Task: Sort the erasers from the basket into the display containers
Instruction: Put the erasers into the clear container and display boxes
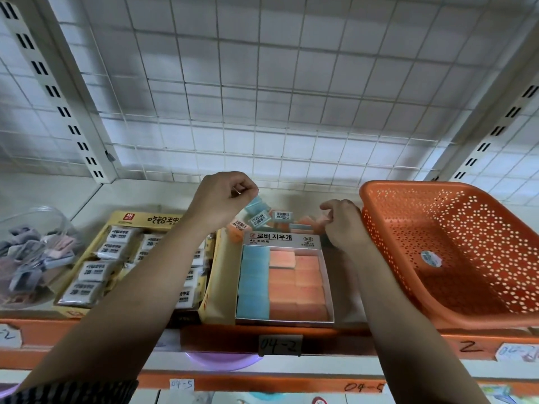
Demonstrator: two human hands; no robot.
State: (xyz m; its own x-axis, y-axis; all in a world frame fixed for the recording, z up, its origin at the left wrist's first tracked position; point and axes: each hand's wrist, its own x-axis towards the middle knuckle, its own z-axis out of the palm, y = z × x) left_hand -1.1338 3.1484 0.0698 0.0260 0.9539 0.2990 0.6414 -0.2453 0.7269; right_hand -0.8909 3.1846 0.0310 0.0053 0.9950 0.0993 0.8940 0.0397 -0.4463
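Our left hand [223,199] pinches a blue eraser [254,204] above the loose pile [280,218] at the back edge of the shelf [291,196], behind the display box [281,238]. Our right hand [342,224] curls into the pile beside the basket [408,185]; we cannot tell whether it grips anything. The erasers look light, slightly yielding and film-slick, so we would pinch their long sides.

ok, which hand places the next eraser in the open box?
Left, likely. The left hand pinches a blue eraser just behind the box, whose blue column is on its side.
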